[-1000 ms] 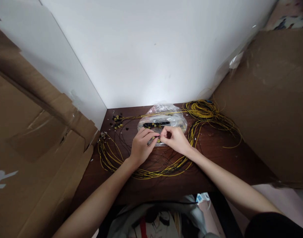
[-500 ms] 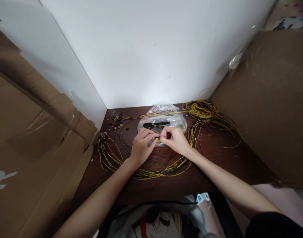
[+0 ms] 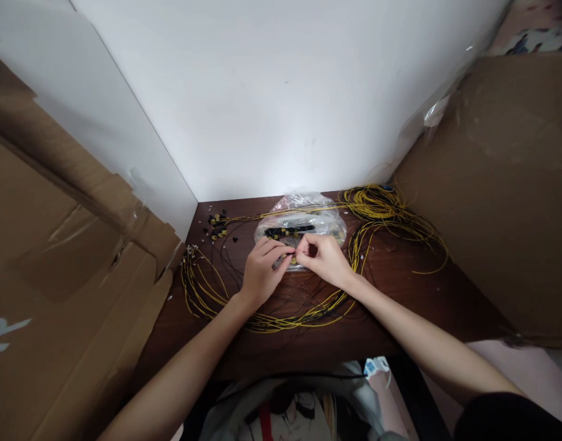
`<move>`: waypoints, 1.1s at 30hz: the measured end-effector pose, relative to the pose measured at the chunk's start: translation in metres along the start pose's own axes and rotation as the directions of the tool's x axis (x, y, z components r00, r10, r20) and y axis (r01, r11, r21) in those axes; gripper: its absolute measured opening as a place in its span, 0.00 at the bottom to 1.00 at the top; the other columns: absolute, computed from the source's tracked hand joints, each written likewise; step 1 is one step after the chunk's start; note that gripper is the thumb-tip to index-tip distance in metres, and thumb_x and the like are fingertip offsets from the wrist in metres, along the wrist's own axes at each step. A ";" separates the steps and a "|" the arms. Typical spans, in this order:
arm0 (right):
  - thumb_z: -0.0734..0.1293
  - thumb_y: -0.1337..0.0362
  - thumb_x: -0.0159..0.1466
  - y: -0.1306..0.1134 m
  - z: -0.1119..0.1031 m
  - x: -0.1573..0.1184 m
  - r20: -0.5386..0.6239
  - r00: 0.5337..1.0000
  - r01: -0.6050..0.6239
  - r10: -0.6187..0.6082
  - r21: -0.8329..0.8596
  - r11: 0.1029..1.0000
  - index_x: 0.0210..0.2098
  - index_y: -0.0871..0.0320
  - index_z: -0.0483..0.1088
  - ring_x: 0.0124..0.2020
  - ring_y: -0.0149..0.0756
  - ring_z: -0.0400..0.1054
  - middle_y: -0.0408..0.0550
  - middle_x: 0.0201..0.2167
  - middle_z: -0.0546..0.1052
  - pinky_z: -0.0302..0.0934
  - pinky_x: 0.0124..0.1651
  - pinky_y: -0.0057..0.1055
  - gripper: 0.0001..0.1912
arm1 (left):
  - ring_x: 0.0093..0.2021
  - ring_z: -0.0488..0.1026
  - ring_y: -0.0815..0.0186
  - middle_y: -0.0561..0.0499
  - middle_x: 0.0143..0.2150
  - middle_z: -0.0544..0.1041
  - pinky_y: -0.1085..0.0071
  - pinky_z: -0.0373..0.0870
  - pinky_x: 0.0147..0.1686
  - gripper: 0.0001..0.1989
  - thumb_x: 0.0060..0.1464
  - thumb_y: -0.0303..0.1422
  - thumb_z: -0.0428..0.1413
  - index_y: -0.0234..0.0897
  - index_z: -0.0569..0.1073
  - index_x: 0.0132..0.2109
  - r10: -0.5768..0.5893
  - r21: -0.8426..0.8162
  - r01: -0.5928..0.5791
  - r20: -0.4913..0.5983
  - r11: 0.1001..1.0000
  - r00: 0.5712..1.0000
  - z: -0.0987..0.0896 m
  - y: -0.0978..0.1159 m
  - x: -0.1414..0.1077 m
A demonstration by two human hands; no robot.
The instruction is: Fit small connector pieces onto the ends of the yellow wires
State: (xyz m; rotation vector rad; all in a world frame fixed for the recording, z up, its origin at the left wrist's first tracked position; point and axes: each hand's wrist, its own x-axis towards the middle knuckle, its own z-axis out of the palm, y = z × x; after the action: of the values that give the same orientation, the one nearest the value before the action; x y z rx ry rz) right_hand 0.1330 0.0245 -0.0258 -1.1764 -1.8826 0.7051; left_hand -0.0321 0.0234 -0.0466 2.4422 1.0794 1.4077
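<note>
My left hand (image 3: 264,266) and my right hand (image 3: 322,257) meet fingertip to fingertip over the front of a clear plastic bag (image 3: 299,202). Both are closed in a pinch. A tiny dark piece shows between the fingertips, too small to name. Just below them sits a small yellow round part (image 3: 294,260). Behind my hands, a row of black and yellow parts (image 3: 288,232) lies on the bag. Yellow and black wires (image 3: 290,321) curve across the dark wooden table (image 3: 244,355) under my wrists.
A coil of yellow wire (image 3: 375,202) lies at the back right. Small black and yellow parts (image 3: 218,226) and white bits are scattered at the back left. Cardboard (image 3: 70,245) flanks the left side, more cardboard (image 3: 501,184) the right. A white panel (image 3: 285,104) closes off the back.
Both hands keep their pinch at nearly the same spot. The view has shifted very slightly; nothing else visibly differs.
</note>
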 end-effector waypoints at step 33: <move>0.62 0.71 0.52 0.004 0.002 0.002 0.015 1.000 -0.010 0.010 0.023 1.000 0.21 0.61 0.65 0.22 0.27 0.60 0.41 0.20 0.68 0.53 0.27 0.24 0.05 | 0.31 0.68 0.68 0.50 0.31 0.76 0.70 0.67 0.33 0.04 0.51 0.26 0.57 0.36 0.76 0.35 -0.069 -0.049 0.068 -0.020 0.996 0.997 0.002 -0.001 0.000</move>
State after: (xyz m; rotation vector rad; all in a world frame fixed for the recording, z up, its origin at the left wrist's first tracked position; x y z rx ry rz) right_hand 0.1329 0.0275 -0.0292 -1.1694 -1.8770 0.7408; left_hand -0.0312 0.0246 -0.0480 2.3387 1.1093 1.4257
